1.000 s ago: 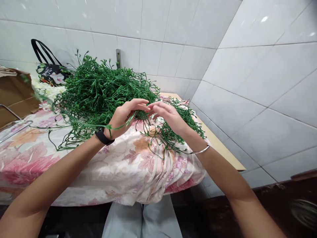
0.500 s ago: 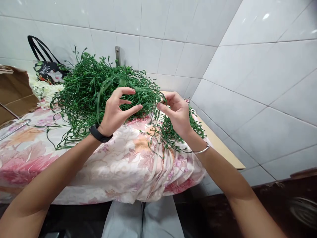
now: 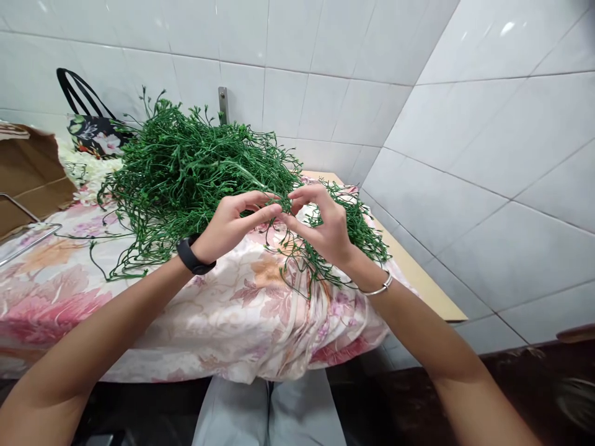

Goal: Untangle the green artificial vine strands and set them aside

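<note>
Fingertips almost meeting, my two hands hold a thin green artificial plant stem (image 3: 284,203) over the table. My left hand (image 3: 232,223), with a black band on its wrist, pinches the stem between thumb and fingers. On the other side, my right hand (image 3: 323,226) has its thumb and fingers closed on the same small green piece, partly hidden by the fingers. Behind my left hand rises a large heap of green artificial stems (image 3: 199,161) with small budded tips. A smaller pile of green stems (image 3: 365,232) lies beyond and beside my right hand.
A flowered cloth (image 3: 209,322) covers the table, bunched at the front. At the left are a cardboard box (image 3: 35,173), a metal wire frame (image 3: 35,238), white flowers (image 3: 93,176) and a floral bag (image 3: 95,136). Tiled walls (image 3: 297,37) close off the back and right.
My left hand, open before, has moved right and closed on the stem beside my right hand. My right hand has come slightly lower, still holding the stem.
</note>
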A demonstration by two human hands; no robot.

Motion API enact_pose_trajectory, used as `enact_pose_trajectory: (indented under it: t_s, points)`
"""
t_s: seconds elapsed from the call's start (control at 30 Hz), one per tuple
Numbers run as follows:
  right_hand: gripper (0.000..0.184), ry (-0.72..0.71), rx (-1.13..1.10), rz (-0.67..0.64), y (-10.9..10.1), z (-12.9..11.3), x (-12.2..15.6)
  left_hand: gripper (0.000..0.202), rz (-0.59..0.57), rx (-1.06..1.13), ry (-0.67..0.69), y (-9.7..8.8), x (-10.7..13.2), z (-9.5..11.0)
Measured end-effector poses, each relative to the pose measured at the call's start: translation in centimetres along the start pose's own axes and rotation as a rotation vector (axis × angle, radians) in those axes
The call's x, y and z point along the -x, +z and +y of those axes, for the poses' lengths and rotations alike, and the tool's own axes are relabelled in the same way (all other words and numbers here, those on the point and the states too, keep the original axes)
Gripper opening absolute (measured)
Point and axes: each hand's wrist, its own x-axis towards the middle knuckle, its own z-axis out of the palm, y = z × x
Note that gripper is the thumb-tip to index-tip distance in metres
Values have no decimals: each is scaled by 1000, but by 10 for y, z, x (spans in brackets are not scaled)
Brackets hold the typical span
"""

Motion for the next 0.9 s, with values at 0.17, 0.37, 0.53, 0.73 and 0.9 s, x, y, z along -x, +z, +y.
enact_pose_trajectory:
  t_s: [0.17,0.37,0.53,0.73,0.9]
  points:
    - [28,-5,-84,-76,1,0,2,35,-34,-5,44,3,1,-2]
    - [16,-14,6,30,1,-3,1,42,-1,20,48,1,-1,-2]
    - [17,-92,-10,29,-1,-3,-2,33,-5,55,42,2,0,-3]
    - [16,-10,-14,1,-1,-3,-1,37,-38,33,50,1,0,-4]
    - [15,0,-8,-1,-1,-1,-1,42,-32,-5,64,-1,0,-5]
